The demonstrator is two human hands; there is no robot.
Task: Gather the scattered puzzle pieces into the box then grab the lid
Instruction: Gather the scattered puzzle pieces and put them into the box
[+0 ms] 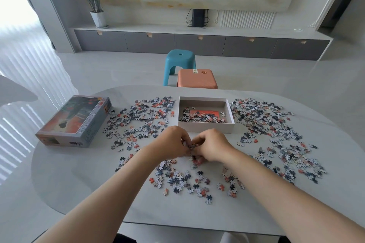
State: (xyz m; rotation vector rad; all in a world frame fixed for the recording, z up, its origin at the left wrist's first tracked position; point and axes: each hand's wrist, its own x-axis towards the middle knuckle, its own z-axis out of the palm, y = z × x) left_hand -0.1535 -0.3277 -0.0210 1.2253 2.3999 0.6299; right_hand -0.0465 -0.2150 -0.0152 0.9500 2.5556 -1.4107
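l hand (173, 142) & r hand (210, 145) meet mid-bench (79, 173), just in front of the open box (206, 127). fingers (184, 139) of both hands curled inward, pinching a small clump of puzzle pieces (190, 146) between the two hands; clump sits at the fingertips, partly hidden. more pieces lie scattered to l, r & near side of hands. box holds a few pieces. lid (77, 120) lies face up at far l of bench, well apart from both hands

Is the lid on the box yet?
No: the lid lies on the table to the left of the open box, apart from it, with loose pieces scattered between them.
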